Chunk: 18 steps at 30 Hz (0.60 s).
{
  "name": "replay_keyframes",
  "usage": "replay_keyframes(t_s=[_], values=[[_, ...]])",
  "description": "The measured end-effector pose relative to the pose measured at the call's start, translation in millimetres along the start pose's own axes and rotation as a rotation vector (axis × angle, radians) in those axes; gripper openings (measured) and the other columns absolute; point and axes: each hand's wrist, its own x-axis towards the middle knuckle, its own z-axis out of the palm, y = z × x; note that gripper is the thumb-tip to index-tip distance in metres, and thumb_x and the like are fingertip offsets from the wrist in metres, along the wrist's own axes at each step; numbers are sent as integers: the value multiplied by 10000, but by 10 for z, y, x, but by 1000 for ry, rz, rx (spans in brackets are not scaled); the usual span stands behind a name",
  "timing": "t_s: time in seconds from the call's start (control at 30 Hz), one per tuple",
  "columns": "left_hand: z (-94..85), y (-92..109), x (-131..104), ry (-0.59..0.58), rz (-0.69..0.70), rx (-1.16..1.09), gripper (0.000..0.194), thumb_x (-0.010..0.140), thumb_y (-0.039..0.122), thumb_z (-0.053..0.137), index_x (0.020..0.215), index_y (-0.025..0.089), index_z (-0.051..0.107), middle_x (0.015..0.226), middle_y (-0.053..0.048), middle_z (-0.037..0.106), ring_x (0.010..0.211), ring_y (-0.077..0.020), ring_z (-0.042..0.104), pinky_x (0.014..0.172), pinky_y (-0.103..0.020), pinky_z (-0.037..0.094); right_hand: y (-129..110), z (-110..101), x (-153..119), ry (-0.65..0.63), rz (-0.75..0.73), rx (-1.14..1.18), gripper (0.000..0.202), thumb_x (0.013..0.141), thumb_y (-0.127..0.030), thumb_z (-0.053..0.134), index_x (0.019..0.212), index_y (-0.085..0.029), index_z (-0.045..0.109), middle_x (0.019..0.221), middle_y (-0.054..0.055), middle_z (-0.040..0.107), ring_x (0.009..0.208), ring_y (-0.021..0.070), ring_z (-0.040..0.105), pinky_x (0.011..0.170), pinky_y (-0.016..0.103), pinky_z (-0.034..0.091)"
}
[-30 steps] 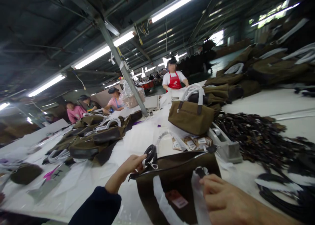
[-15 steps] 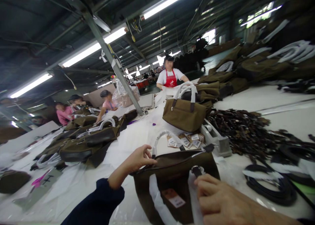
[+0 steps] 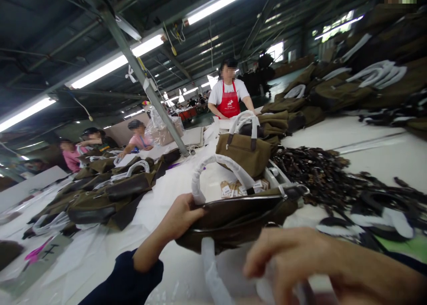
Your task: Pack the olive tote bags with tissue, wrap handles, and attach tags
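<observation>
An olive handbag lies in front of me with its zipped top partly open. My left hand grips the bag's left top edge, close to the base of the white-wrapped rear handle. Nearer to me hangs the wrapped front handle. My right hand, blurred, is over the near right side of the bag with its fingers bent and spread; nothing shows between them. Its palm side is hidden. Behind the bag are several paper tags beside a grey tray.
A finished-looking olive bag stands behind the tags. Dark straps are heaped at right, near wrapped coils. More bags pile at left. A slanted metal post rises behind. A person in a red apron stands across the table.
The bag has tilted, its top opening widening toward me and its hanging tag no longer showing. My right hand has come off the front handle's ring. My left hand has closed on the edge.
</observation>
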Motion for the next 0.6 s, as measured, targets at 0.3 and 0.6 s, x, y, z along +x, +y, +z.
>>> replay_keyframes(t_s=[0.3, 0.6], values=[[152, -123, 3, 210, 51, 216, 170, 824, 318, 617, 795, 167, 690, 786, -40, 742, 733, -221, 646, 647, -299, 456, 730, 335, 478, -333, 196, -759, 173, 809, -281, 731, 908, -140, 742, 822, 80, 737, 731, 215, 658, 582, 287, 393], [19, -417, 108, 306, -47, 520, 223, 826, 394, 607, 716, 200, 604, 635, -7, 599, 633, -202, 566, 569, -290, 321, 396, 391, 551, -639, 61, -714, 183, 798, -323, 763, 755, -146, 748, 669, 35, 715, 528, 134, 554, 458, 286, 241]])
